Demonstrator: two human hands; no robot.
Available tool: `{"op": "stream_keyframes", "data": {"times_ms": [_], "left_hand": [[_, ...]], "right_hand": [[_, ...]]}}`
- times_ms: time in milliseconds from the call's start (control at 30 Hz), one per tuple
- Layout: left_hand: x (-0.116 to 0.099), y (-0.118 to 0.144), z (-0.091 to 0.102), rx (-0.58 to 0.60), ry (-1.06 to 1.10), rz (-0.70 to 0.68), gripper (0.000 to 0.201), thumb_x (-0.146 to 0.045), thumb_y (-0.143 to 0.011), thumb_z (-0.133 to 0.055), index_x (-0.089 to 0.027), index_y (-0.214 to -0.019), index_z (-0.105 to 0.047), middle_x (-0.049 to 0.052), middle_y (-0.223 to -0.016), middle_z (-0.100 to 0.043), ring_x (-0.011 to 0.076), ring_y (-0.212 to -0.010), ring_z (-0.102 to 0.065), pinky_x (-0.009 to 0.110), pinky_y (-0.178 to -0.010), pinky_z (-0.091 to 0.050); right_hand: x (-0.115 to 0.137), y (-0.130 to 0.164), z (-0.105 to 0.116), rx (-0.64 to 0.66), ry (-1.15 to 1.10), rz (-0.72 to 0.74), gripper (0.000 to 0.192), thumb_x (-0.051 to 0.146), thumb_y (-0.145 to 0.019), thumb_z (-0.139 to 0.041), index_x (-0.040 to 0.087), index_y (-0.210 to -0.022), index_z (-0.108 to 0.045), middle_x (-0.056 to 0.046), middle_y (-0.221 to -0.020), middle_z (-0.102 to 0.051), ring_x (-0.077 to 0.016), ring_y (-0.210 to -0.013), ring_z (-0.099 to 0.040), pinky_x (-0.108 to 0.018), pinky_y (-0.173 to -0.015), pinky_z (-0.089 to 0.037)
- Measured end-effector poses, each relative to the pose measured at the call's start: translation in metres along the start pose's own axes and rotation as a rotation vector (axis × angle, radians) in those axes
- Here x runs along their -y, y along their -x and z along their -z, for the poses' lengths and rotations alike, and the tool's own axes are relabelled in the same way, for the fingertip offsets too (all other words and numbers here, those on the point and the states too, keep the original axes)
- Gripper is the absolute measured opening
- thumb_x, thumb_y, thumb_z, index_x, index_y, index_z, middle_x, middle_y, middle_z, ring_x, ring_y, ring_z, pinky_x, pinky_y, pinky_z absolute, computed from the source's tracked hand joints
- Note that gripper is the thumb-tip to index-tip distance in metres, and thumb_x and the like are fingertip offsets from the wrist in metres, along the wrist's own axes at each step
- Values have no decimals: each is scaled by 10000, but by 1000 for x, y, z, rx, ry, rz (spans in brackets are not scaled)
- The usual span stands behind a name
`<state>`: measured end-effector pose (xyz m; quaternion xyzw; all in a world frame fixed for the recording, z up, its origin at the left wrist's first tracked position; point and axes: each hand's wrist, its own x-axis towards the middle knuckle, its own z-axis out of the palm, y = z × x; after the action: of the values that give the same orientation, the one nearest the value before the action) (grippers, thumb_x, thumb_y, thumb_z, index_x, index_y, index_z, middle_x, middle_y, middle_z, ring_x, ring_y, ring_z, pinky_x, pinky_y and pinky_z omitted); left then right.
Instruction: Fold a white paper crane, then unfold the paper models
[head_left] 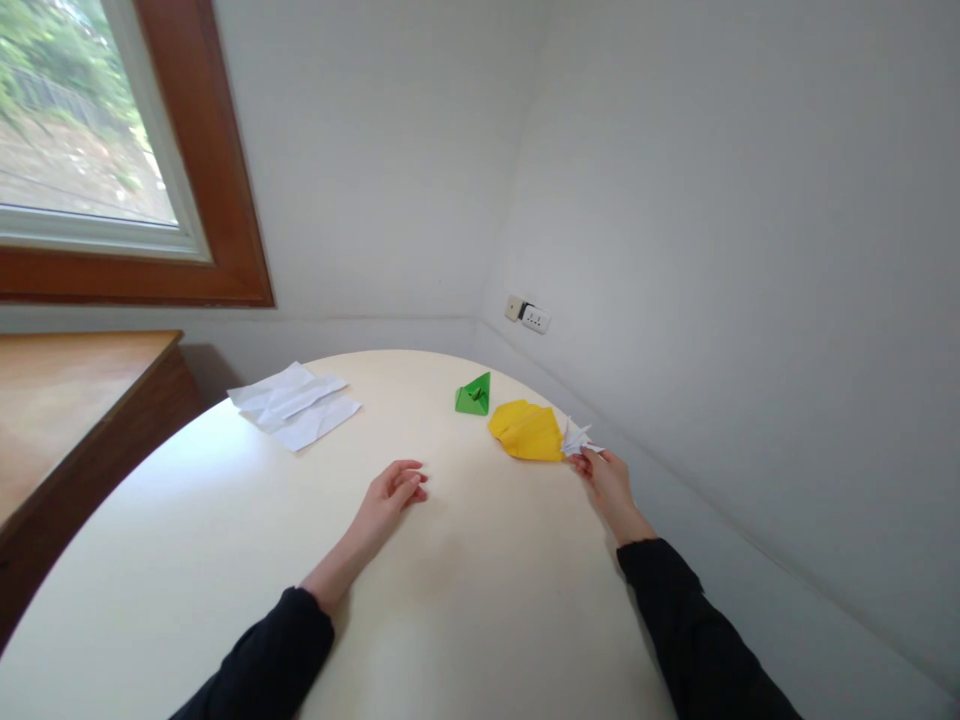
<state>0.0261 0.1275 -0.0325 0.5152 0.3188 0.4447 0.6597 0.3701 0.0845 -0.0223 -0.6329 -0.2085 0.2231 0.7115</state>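
My right hand (600, 474) is at the table's right edge, its fingers pinched on a white origami figure (577, 440) with thin pointed tips. The hand partly covers the figure, so its full shape is hidden. Right beside it lies a yellow folded paper piece (527, 431), broad and leaf-like. A small green origami piece (474, 396) sits just behind the yellow one. My left hand (394, 488) rests over the middle of the table with loosely curled fingers apart and nothing in them.
Creased white paper sheets (296, 405) lie overlapping at the back left of the round cream table (225, 560). A wooden cabinet (82, 380) stands to the left, below a window. Walls rise close behind and to the right, with a power socket (535, 319).
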Motion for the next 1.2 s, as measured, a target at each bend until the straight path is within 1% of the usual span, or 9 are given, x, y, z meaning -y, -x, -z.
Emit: {"op": "stream_keyframes", "data": {"times_ms": [133, 267, 500, 633, 833, 933, 1033, 1133, 1200], "left_hand": [[0, 0, 0, 1, -10, -7, 423, -454, -664, -677, -146, -939, -584, 54, -836, -635, 146, -686, -608, 318, -742, -480], [0, 0, 0, -2, -20, -23, 426, -456, -662, -678, -143, -934, -584, 52, -829, -635, 141, -677, -604, 301, -717, -477], [-2, 2, -2, -6, -29, -17, 397, -435, -659, -679, -146, -916, -586, 46, -821, -637, 139, -679, -607, 303, -725, -476], [0, 0, -1, -10, -1, -10, 408, -430, -638, -693, -145, -910, -584, 32, -792, -628, 131, -654, -597, 294, -701, -472], [3, -1, -1, -20, 24, -17, 397, -420, -624, -701, -147, -890, -591, 36, -772, -634, 131, -632, -598, 297, -684, -478], [3, -1, -1, -58, -16, -52, 379, -424, -631, -671, -143, -875, -601, 45, -762, -645, 141, -619, -601, 304, -661, -481], [1, -1, 5, -195, -120, -143, 272, -394, -664, -615, -148, -780, -611, 20, -640, -616, 148, -574, -572, 286, -599, -451], [-5, 3, 15, -380, -212, -232, 170, -331, -707, -561, -169, -744, -603, -21, -533, -538, 147, -539, -524, 268, -562, -404], [-10, 7, 21, -491, -316, -305, 145, -302, -735, -524, -182, -762, -600, -24, -529, -525, 157, -538, -518, 270, -551, -392]], "right_hand": [[-1, 4, 11, 1, 18, -17, 152, 115, -593, -657, 148, -722, -582, -6, -494, -634, -144, -439, -616, -198, -393, -487], [-3, 6, 19, -18, 25, -38, 146, 114, -620, -645, 150, -740, -570, -2, -479, -627, -151, -444, -628, -193, -392, -496], [-3, 14, 24, 12, 18, -94, 164, 102, -677, -610, 165, -803, -525, 9, -492, -628, -140, -433, -633, -193, -434, -528], [2, 23, 28, 11, 33, -117, 151, 103, -727, -564, 180, -835, -492, 23, -484, -610, -145, -421, -631, -193, -411, -522], [13, 36, 38, 5, 66, -125, 129, 181, -799, -539, 206, -881, -442, 32, -499, -592, -148, -426, -632, -194, -401, -508], [19, 37, 47, -48, 95, -103, 133, 283, -857, -469, 224, -953, -399, 40, -524, -581, -151, -425, -624, -214, -389, -498], [29, 32, 57, -193, 95, 11, 188, 312, -852, -450, 231, -1007, -381, 43, -569, -571, -141, -445, -605, -214, -377, -471], [50, 22, 61, -370, -9, 279, 190, 248, -802, -465, 229, -988, -434, 37, -634, -562, -116, -541, -596, -205, -447, -473], [68, 18, 54, -449, -51, 442, 204, 240, -762, -495, 215, -965, -485, 19, -651, -553, -131, -620, -599, -234, -512, -482]]}}
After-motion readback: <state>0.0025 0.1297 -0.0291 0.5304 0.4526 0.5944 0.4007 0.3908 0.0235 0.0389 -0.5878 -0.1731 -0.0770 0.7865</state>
